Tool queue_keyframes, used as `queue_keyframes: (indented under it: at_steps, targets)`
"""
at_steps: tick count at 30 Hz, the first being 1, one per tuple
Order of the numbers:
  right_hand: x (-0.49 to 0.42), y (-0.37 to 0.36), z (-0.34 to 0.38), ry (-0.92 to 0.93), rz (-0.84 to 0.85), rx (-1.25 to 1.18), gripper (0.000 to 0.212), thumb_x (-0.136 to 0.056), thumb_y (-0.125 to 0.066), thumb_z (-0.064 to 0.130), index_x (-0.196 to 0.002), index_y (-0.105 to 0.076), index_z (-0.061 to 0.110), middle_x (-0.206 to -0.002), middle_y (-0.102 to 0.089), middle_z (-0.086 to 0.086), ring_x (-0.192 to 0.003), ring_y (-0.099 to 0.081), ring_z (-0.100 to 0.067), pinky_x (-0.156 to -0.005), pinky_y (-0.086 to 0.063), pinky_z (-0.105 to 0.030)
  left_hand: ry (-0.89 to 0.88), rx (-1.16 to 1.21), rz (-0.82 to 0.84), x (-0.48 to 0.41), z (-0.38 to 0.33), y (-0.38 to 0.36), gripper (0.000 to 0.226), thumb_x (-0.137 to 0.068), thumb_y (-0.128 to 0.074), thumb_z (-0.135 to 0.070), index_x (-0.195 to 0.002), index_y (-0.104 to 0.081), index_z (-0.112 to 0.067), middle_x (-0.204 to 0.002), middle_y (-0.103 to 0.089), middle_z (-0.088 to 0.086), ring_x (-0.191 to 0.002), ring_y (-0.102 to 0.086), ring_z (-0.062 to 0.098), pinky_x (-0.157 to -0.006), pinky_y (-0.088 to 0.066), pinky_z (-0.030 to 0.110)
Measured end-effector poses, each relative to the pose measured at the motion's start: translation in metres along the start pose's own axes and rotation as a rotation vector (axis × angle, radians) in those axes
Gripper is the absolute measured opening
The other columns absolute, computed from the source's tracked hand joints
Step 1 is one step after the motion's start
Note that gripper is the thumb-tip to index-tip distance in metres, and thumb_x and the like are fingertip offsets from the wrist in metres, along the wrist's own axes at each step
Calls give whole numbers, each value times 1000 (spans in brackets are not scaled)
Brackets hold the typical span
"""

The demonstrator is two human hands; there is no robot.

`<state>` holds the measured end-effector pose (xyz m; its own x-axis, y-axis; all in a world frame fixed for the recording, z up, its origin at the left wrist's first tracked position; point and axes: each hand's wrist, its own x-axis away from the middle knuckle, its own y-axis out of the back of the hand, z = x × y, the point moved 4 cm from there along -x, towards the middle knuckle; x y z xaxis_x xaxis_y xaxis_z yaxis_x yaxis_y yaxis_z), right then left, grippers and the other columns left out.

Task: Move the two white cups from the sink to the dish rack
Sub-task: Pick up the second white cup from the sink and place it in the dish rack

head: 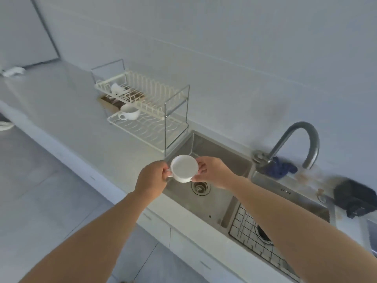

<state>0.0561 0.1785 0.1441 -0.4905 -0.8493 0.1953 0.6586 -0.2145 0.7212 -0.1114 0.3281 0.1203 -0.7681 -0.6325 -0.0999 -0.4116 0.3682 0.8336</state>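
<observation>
On the lower tier of the two-level white wire dish rack (142, 111), one white ceramic cup with a handle (129, 112) already sits, so half the job looks done. The second white cup (184, 168) is lifted above the stainless steel sink (212, 152), near the rack. The left hand (152, 177) pinches its handle; the right hand (212, 170) grips the opposite rim. It remains to be racked.
</observation>
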Motion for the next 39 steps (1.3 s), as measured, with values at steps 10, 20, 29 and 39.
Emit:
queue_keyframes:
  at_steps: [10,20,29,39]
  targets:
    - [-154,-116,170,124,14,85,64,-63,-91,36,-119,-66,19,-108,-66,-2,-93,-65,-19,-88,-56,-43,215,-12,-103,-47,186,111,18,-95,-58,-19,-78,-55,-21,-78,-56,-6,-71,-50,19,-63,-34,29]
    - [-250,-133,197,23,-47,56,69,-59,-94,37,-119,-65,20,-109,-63,0,-98,-59,-20,-85,-50,-36,216,-1,-76,-126,242,123,19,-98,-55,-23,-80,-50,-22,-80,-54,-5,-72,-50,19,-63,-35,30]
    - [-317,-118,137,-110,-129,-26,75,-60,-95,35,-124,-60,17,-117,-55,-4,-106,-55,-23,-93,-48,-39,223,68,16,-216,236,66,12,-96,-60,-21,-86,-60,-15,-90,-65,0,-85,-61,25,-69,-43,34]
    - [-359,-112,90,-310,-256,-295,67,-68,-92,17,-125,-56,19,-125,-52,-5,-109,-56,-19,-66,-51,-16,228,112,74,-284,235,22,14,-97,-58,-23,-86,-59,-15,-90,-63,0,-84,-60,24,-71,-44,34]
